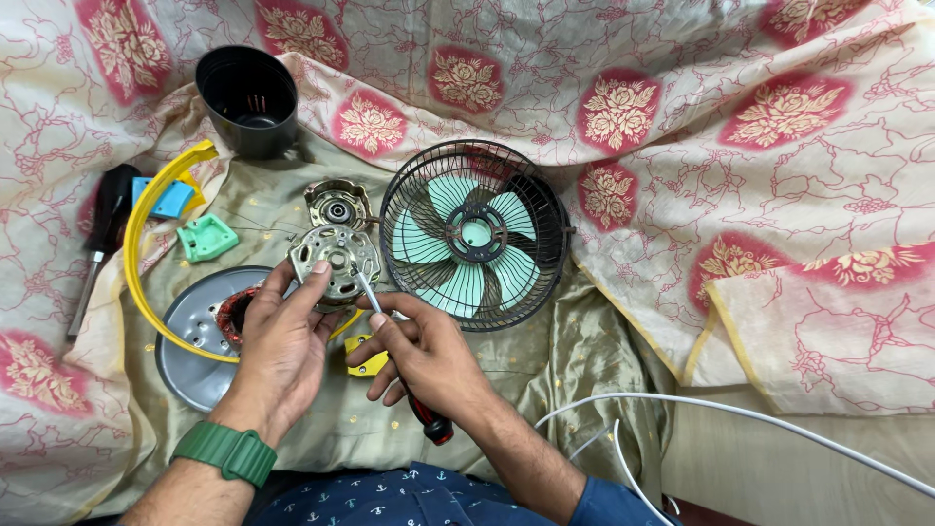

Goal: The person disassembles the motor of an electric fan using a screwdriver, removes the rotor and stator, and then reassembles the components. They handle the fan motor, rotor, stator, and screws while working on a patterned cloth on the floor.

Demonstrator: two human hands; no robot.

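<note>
Right hand (424, 356) grips a screwdriver (390, 336) on the motor plate (336, 261) the left hand (282, 341) pinches; a slip could jab fingers.

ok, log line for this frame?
left hand: holds motor plate | right hand: screwdriver tip on plate | fan guard beside, on cloth

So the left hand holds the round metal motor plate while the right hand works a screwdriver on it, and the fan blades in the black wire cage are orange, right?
Not quite. The head view shows the fan blades in the black wire cage are pale green, not orange. The left hand does hold the round metal motor plate, and the right hand works the screwdriver.
</note>
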